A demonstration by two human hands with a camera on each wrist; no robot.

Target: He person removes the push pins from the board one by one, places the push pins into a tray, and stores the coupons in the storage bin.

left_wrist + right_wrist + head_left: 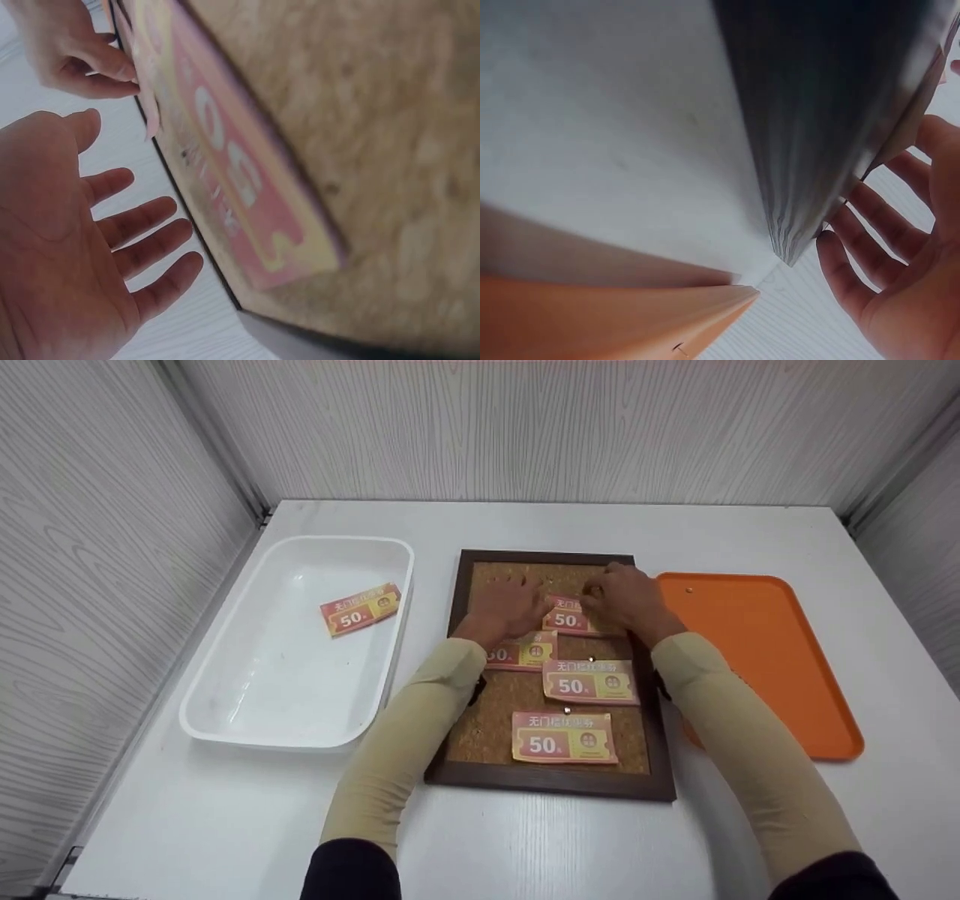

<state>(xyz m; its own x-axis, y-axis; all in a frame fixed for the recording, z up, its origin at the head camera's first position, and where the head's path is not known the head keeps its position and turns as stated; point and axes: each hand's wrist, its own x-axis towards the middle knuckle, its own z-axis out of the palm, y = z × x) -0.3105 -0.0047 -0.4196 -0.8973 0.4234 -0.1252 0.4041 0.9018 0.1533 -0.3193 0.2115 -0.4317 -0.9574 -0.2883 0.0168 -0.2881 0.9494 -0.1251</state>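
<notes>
A brown-framed corkboard (pixel 480 735) lies on the table with several pink and yellow coupons on it. At its upper right, my right hand (pixel 626 596) pinches the right part of the top coupon (pixel 566 619) between thumb and fingertips. My left hand (pixel 504 607) is just left of this coupon, its fingers spread in the left wrist view, holding nothing. Beneath the left wrist lies another coupon (pixel 525 654), partly hidden. Nearer coupons, the middle one (pixel 589 684) and the lowest one (pixel 564 739), have small pins at their top edges.
On the left stands a white plastic tray (pixel 292 739) with one loose coupon (pixel 361 609) in it. To the board's right lies an orange tray (pixel 772 652), with a small pin (pixel 690 590) near its upper left corner. Wood-grain panels (pixel 525 435) enclose the white table.
</notes>
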